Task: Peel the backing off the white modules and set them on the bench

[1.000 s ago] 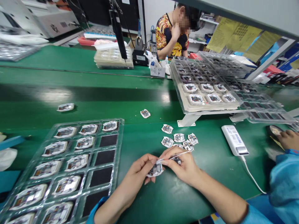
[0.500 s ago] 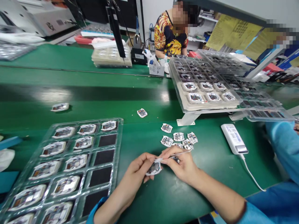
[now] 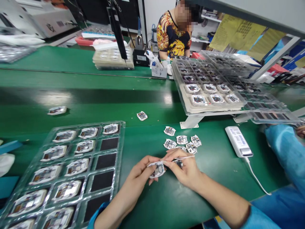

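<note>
Low in the middle, my left hand [image 3: 138,173] pinches a white-rimmed electronic housing [image 3: 158,170] with a circuit board inside, thumb on top and fingers beneath. My right hand [image 3: 187,170] is closed, its fingertips at the housing's upper edge. A thin pale stick-like tool [image 3: 187,157] runs back from its fingers; its tip is hidden. Under that hand's curled fingers shows a small dark and silvery piece [image 3: 178,163], too unclear to name. Just beyond my hands lie several similar housings [image 3: 182,139] loose on the green table.
To the left, a clear plastic tray [image 3: 121,143] holds several housings in its pockets. Two housings, a left one [image 3: 57,110] and a middle one [image 3: 142,115], lie on a green strip. Stacked trays [image 3: 188,106] stand on a raised shelf; a white corded device [image 3: 239,141] lies right. A co-worker [image 3: 175,35] sits opposite.
Both housings on the green strip have shifted slightly left. My left thumb has drawn back a little, showing more of the held housing. The blue sleeve at right has moved slightly left.
</note>
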Motion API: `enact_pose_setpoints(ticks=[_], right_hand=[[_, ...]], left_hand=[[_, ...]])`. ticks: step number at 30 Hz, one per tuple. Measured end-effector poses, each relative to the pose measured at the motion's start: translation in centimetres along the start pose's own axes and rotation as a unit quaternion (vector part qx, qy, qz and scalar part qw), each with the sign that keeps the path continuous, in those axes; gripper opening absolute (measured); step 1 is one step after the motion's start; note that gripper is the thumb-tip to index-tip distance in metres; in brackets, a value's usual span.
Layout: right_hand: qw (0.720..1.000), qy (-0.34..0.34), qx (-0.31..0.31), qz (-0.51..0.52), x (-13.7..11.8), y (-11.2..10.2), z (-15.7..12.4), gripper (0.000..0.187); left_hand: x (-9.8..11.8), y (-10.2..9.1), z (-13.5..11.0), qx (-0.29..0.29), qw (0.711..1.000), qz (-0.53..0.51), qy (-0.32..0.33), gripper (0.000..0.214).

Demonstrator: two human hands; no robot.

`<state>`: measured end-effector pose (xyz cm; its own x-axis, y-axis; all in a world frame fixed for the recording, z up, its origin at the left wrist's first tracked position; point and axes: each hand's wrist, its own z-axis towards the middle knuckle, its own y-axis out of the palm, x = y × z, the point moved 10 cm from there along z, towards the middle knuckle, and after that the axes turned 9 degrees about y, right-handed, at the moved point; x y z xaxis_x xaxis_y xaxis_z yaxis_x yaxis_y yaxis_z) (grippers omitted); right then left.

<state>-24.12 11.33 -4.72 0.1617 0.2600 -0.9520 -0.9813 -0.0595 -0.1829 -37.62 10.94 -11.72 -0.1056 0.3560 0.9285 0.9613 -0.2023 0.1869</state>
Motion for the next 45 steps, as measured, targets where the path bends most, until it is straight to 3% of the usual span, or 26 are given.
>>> enact_pose_setpoints(ticks=[4,10,14,17,21,26,29,31,32,35,40,43,45], right_hand=[[0.999,-0.031,0.007,0.014,-0.7,-0.1,0.0,0.008],[0.995,0.04,0.006,0.086,0.3,-0.3,0.2,0.003],[0.996,0.032,0.009,0.086,0.2,-0.7,0.4,0.003],[0.994,0.061,0.01,0.086,0.8,-0.9,0.5,0.002],[0.993,0.086,0.023,0.084,1.4,-1.3,0.5,0.006],[0.992,0.044,0.075,0.09,0.4,-2.6,0.4,0.003],[0.993,0.016,0.086,0.075,-0.3,-2.9,0.4,0.004],[0.995,0.009,0.083,0.058,-0.5,-2.9,0.3,0.005],[0.995,0.009,0.08,0.051,-0.5,-2.9,0.4,0.005],[0.997,0.011,0.075,0.034,-0.4,-2.8,0.4,0.005],[0.997,-0.005,0.076,0.014,-0.9,-2.8,0.5,0.005],[0.997,-0.026,0.077,0.004,-1.4,-2.9,0.5,0.003],[0.997,-0.032,0.077,-0.002,-1.6,-2.9,0.5,0.003]], left_hand=[[-0.3,-0.2,0.0,0.012,1.0,-0.013,-0.011,0.026],[0.5,0.2,-0.1,-0.007,1.0,-0.007,-0.003,0.026],[0.8,0.8,-0.3,-0.069,0.997,0.019,0.015,0.026],[0.2,1.0,-0.3,-0.108,0.994,0.033,0.011,0.04],[0.0,0.7,0.2,-0.09,0.994,0.064,0.023,0.038],[2.1,0.3,1.1,-0.089,0.98,0.164,0.065,0.031],[4.7,-0.2,3.2,-0.095,0.948,0.271,0.139,0.028],[6.8,-0.6,5.4,-0.067,0.893,0.39,0.214,0.028],[8.0,-0.7,6.6,-0.042,0.848,0.461,0.259,0.024],[9.4,-1.3,10.6,0.016,0.798,0.53,0.286,0.023],[10.4,-3.0,15.3,0.086,0.755,0.588,0.276,0.051],[10.9,-5.7,16.7,0.098,0.745,0.611,0.248,0.078],[11.1,-7.7,17.3,0.093,0.746,0.62,0.223,0.075]])
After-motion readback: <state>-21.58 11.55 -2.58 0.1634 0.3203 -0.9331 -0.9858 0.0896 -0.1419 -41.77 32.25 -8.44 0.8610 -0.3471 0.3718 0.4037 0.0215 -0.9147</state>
